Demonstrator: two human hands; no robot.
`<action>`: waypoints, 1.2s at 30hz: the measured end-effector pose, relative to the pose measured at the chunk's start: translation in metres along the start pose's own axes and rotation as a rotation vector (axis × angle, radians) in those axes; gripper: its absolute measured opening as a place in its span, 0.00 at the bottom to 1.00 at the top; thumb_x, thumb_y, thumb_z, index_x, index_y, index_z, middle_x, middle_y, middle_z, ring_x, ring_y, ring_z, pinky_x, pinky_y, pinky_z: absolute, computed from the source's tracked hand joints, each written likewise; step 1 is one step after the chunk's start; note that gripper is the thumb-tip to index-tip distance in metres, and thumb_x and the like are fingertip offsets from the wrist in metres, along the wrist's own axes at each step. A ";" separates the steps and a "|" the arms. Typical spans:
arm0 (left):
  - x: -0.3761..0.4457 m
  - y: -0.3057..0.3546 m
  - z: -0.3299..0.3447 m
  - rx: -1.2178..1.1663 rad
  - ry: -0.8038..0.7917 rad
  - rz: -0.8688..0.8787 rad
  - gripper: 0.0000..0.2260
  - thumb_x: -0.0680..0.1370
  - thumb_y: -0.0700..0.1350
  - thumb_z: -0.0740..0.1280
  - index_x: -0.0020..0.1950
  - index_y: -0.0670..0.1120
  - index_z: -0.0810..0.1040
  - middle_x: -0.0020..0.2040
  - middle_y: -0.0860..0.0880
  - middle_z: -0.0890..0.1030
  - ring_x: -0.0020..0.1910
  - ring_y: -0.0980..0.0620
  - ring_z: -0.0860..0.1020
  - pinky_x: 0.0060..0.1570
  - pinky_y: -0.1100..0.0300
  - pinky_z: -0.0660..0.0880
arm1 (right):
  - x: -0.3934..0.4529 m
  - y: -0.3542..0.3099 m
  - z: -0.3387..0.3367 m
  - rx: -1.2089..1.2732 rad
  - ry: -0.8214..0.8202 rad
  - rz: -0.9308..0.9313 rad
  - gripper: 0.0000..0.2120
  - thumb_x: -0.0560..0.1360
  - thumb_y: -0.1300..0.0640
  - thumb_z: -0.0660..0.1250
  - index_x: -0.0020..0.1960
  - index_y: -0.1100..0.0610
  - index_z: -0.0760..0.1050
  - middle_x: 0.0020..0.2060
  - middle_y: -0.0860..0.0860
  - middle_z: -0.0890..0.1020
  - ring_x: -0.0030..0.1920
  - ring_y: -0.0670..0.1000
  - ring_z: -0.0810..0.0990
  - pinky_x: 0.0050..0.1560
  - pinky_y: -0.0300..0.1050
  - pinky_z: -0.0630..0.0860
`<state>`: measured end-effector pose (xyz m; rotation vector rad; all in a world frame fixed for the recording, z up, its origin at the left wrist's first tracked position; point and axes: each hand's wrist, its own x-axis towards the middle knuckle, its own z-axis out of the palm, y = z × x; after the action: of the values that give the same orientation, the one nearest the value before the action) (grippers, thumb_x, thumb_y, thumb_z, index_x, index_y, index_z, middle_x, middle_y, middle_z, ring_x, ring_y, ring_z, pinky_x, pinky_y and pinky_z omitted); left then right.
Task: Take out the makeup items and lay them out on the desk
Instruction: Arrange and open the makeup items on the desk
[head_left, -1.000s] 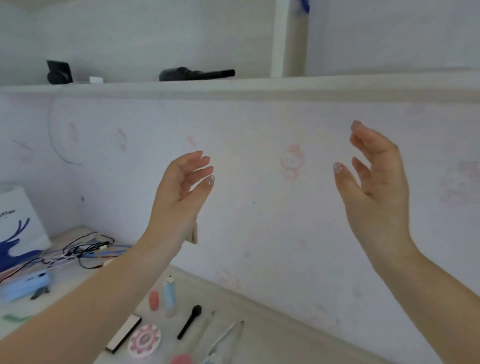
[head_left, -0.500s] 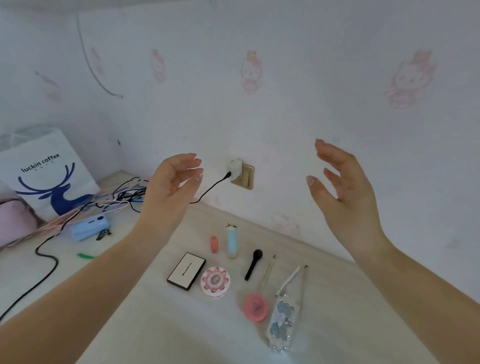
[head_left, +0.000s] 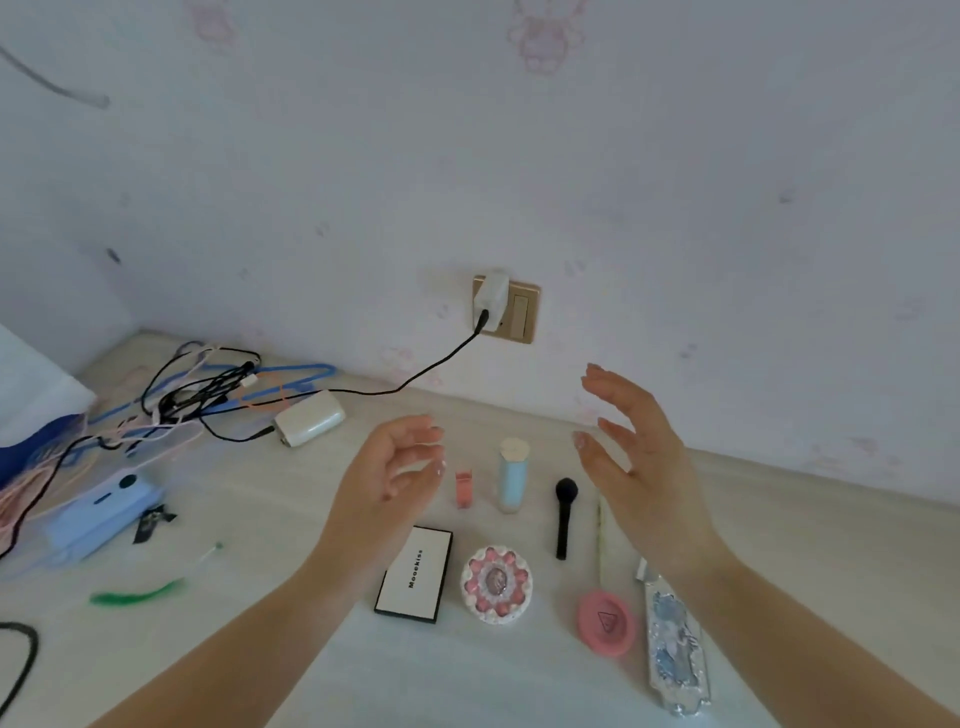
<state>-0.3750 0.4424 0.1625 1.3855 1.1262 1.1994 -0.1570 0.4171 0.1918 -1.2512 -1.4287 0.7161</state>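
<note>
Makeup items lie in rows on the pale desk (head_left: 467, 686). At the back are a small coral tube (head_left: 464, 488), a light blue bottle (head_left: 512, 474), a black brush (head_left: 564, 514) and a thin pale stick (head_left: 600, 540). Nearer me lie a white black-edged palette (head_left: 415, 574), a round pink-and-white compact (head_left: 497, 583), a pink round puff (head_left: 605, 622) and a silvery-blue case (head_left: 674, 644). My left hand (head_left: 387, 483) hovers above the palette, fingers curled apart, holding nothing. My right hand (head_left: 639, 467) hovers over the stick, open and empty.
A tangle of cables (head_left: 202, 395) and a white charger block (head_left: 310, 425) lie at the back left, with a cord running to the wall socket (head_left: 506, 307). A blue device (head_left: 98, 514), a green strip (head_left: 136, 592) and a white-and-blue bag (head_left: 31, 410) are at the left.
The view has tilted down from the wall and shelf to the desk. Both hands have come down and closer together, now hovering over the laid-out items, still empty.
</note>
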 end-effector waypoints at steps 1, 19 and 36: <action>0.000 -0.006 0.001 -0.003 -0.010 -0.019 0.15 0.69 0.42 0.67 0.54 0.52 0.75 0.51 0.53 0.80 0.50 0.59 0.79 0.49 0.67 0.75 | -0.001 0.005 0.003 -0.011 0.001 0.017 0.25 0.75 0.66 0.65 0.59 0.37 0.70 0.65 0.37 0.71 0.67 0.39 0.69 0.66 0.35 0.68; -0.016 -0.131 0.029 0.053 0.008 0.197 0.16 0.74 0.30 0.66 0.52 0.51 0.75 0.51 0.52 0.80 0.49 0.61 0.79 0.45 0.72 0.74 | -0.050 0.152 0.026 -0.039 -0.087 -0.137 0.22 0.74 0.64 0.66 0.61 0.43 0.69 0.66 0.37 0.70 0.68 0.36 0.66 0.67 0.42 0.67; -0.097 -0.119 -0.010 0.252 -0.056 0.233 0.17 0.74 0.38 0.70 0.55 0.57 0.73 0.55 0.58 0.78 0.57 0.59 0.76 0.54 0.64 0.74 | -0.126 0.066 0.042 -0.599 -0.165 -0.277 0.22 0.75 0.57 0.67 0.66 0.44 0.67 0.68 0.42 0.67 0.69 0.45 0.65 0.66 0.36 0.59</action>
<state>-0.4009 0.3621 0.0334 1.7711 1.1292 1.2019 -0.1892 0.3240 0.0804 -1.4169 -1.9967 0.2025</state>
